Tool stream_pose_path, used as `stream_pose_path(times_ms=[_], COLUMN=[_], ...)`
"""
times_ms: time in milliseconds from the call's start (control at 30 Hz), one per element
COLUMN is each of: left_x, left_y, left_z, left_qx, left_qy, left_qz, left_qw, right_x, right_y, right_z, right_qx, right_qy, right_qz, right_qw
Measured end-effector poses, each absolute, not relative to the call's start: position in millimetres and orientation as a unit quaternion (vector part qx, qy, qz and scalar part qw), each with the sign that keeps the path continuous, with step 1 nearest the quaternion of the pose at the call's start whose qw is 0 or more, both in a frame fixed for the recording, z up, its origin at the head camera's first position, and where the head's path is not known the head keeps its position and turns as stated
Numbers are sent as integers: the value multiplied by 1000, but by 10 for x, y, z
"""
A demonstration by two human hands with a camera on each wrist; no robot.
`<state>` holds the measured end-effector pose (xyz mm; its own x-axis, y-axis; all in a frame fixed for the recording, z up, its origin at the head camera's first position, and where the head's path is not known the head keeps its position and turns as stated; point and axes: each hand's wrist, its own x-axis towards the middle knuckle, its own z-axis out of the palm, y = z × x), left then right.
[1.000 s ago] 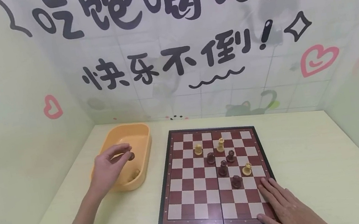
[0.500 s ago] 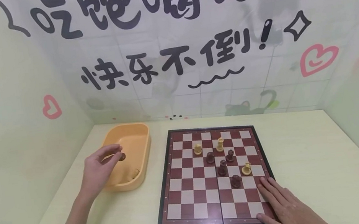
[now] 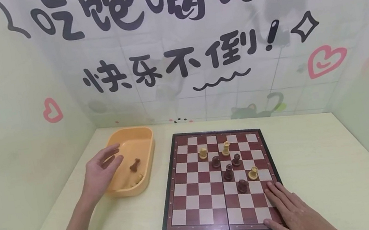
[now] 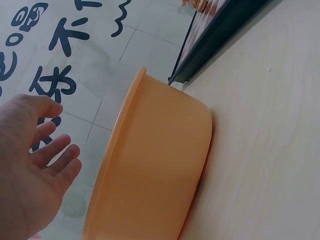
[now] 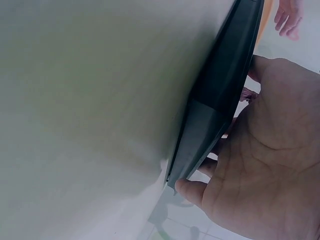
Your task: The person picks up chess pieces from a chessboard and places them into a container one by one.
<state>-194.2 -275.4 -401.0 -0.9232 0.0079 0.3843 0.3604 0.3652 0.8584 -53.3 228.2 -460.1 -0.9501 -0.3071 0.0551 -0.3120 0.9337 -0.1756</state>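
My left hand [image 3: 99, 173] hovers over the left side of an orange plastic tub [image 3: 152, 151], thumb and fingers apart with nothing between them. Inside the tub lie a dark chess piece [image 3: 135, 165] on its side and light chess pieces [image 3: 138, 179]. In the left wrist view the same hand [image 4: 37, 160] is beside the tub's outer wall [image 4: 155, 160]. My right hand [image 3: 297, 209] rests with straight fingers on the near right corner of a chessboard [image 3: 197, 200]. The right wrist view shows its palm [image 5: 270, 150] at the board's black edge [image 5: 215, 100].
On the board stand light pieces, a knight-like one [image 3: 203, 153], a tall one [image 3: 225, 148] and another [image 3: 253, 173]. Several dark pieces [image 3: 228, 172] stand among them. A printed wall sheet [image 3: 182, 103] closes off the table [image 3: 318, 150] at the back.
My left hand has moved slightly left and its fingers have parted. The dark chess piece it pinched now lies in the tub. My right hand stays on the board.
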Motion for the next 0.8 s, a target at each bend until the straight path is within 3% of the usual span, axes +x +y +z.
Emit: stream_pose_path(times_ms=[800], left_x=[-1961], left_y=[-2421], left_z=[-4050], left_qx=[-164], left_qy=[-800], left_qz=[-564], left_qw=[127], right_x=[-526], right_y=[2293], right_z=[-4614], right_qx=[163], right_qy=[-982], right_qz=[95], right_qw=[20])
